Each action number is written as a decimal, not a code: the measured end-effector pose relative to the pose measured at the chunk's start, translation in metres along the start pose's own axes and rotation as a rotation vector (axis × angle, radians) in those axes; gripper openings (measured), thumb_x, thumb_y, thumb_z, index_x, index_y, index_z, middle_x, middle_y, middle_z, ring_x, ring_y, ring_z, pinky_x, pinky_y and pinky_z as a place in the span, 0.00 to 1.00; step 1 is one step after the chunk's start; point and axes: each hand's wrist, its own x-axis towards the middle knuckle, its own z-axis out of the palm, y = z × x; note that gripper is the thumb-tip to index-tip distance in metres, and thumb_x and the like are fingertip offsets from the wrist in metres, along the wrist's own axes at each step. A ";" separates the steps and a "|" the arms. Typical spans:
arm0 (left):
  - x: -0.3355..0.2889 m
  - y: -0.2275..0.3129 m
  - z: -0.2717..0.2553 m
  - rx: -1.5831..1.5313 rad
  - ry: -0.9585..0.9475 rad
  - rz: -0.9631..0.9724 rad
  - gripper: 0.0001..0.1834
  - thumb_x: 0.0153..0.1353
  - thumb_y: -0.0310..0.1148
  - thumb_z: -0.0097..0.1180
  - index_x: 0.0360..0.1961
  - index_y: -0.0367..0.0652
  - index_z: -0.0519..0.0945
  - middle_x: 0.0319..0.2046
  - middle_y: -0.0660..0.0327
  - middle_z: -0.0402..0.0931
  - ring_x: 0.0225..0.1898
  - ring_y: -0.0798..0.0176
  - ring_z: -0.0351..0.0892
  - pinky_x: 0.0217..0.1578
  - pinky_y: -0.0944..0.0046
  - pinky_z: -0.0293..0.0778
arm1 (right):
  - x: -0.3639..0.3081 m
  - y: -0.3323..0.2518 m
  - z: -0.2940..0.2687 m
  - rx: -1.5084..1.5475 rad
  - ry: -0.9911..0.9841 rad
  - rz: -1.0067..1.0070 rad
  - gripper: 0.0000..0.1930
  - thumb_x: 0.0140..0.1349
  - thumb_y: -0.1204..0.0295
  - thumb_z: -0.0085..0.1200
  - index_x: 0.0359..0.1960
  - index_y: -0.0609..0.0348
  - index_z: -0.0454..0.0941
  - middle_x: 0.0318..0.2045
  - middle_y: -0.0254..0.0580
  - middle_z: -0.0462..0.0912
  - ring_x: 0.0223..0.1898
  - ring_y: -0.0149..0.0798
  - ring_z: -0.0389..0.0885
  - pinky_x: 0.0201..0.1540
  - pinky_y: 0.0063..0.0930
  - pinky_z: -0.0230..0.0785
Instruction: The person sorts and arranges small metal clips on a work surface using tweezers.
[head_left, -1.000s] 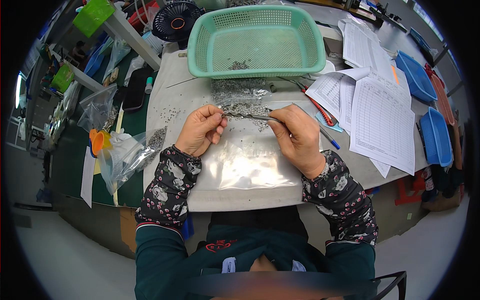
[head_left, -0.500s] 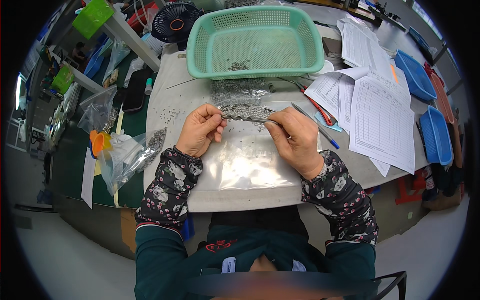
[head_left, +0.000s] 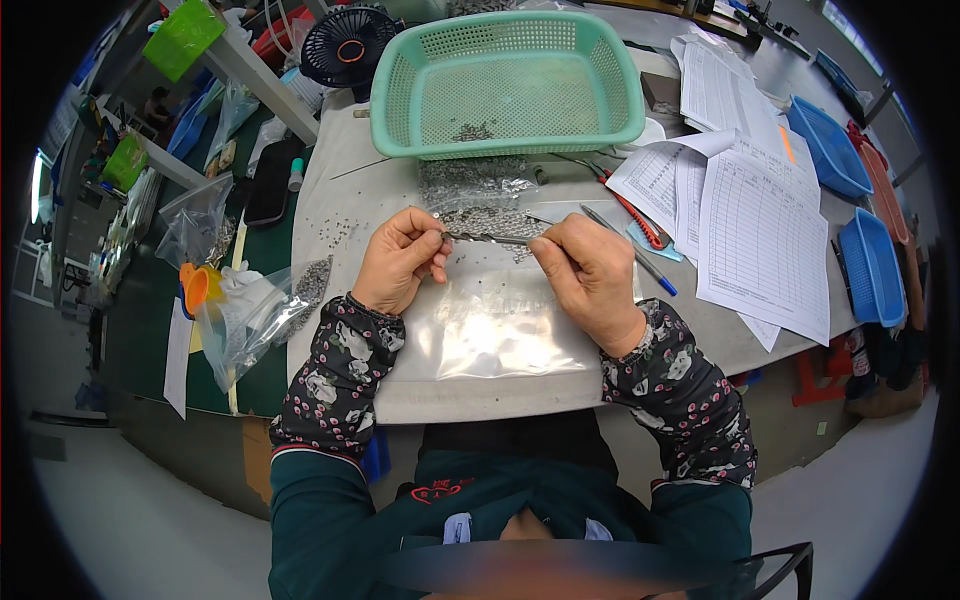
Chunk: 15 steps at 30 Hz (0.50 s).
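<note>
Between my hands lies a thin, dark metal drill bit [head_left: 490,239] with twisted flutes, held nearly level. My right hand [head_left: 590,270] is closed in a pinch on its plain end. At the fluted tip, my left hand [head_left: 402,260] pinches thumb against forefinger; whatever sits between those fingertips is too small to make out. Just behind the drill bit is a pile of small metal parts [head_left: 480,221]. A clear plastic bag [head_left: 490,330] lies flat on the table below my hands.
A green perforated basket [head_left: 510,143] with a few parts stands at the back. To the right are paper sheets [head_left: 765,240], a pen [head_left: 655,272] and a red-handled tool [head_left: 635,217]. A bag of parts [head_left: 255,330], a phone [head_left: 268,183] and a black fan [head_left: 349,48] are leftward.
The drill bit has turned slightly and its flutes show more plainly. My right hand has shifted a little, its fingers rolled on the shank; my left hand stays put.
</note>
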 end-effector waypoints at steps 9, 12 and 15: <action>-0.005 -0.001 -0.002 0.060 0.013 0.023 0.03 0.59 0.25 0.50 0.33 0.37 0.72 0.26 0.59 0.74 0.24 0.72 0.75 0.23 0.73 0.77 | -0.008 0.000 0.003 0.117 -0.038 0.185 0.16 0.56 0.72 0.53 0.13 0.63 0.68 0.11 0.41 0.65 0.12 0.37 0.62 0.16 0.28 0.54; -0.009 -0.001 -0.002 0.048 0.011 0.028 0.03 0.59 0.25 0.50 0.33 0.37 0.72 0.27 0.59 0.74 0.24 0.72 0.75 0.22 0.73 0.77 | -0.009 -0.004 0.005 0.269 -0.062 0.385 0.19 0.60 0.68 0.51 0.13 0.64 0.68 0.10 0.36 0.66 0.12 0.29 0.60 0.16 0.25 0.53; -0.012 -0.002 0.001 0.018 0.001 0.025 0.03 0.60 0.26 0.50 0.34 0.38 0.72 0.27 0.59 0.74 0.24 0.72 0.74 0.22 0.73 0.77 | -0.010 -0.009 0.003 0.401 -0.012 0.558 0.21 0.62 0.65 0.48 0.13 0.65 0.69 0.10 0.32 0.67 0.14 0.23 0.59 0.16 0.22 0.53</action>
